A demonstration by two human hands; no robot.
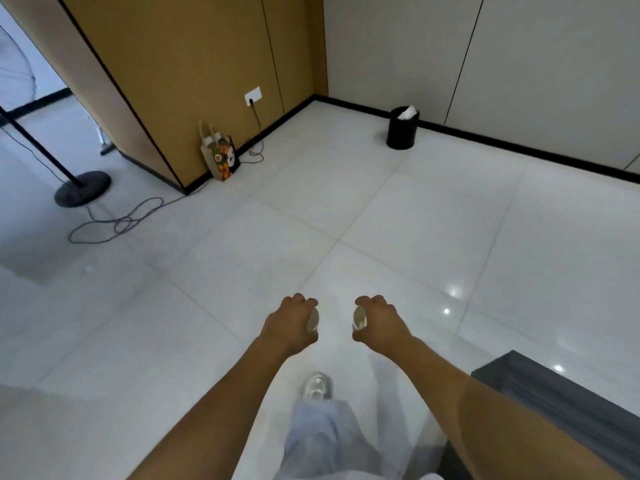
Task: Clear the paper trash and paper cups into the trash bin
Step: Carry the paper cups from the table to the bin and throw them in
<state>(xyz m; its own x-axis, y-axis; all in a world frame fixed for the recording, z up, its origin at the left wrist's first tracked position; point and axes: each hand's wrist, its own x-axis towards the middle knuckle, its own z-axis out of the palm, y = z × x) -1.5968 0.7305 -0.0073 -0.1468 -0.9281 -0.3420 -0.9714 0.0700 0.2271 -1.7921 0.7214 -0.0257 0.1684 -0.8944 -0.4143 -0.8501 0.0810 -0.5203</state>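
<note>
Midway: two cups carried toward the bin.
One paper cup [313, 322] is gripped by the left hand [289, 325], another cup [359, 319] by the right hand [381, 323]; the trash bin [401, 128] stands well ahead, slightly rightward, nearer the right hand.

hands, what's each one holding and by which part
Each holds a white paper cup round its side wall: left hand on one cup, right hand on another.

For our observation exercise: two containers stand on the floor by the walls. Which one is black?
The bin, round and black, against the white wall with white paper poking out. The other, a bag, is tan with flower prints and stands by the brown wall.
</note>
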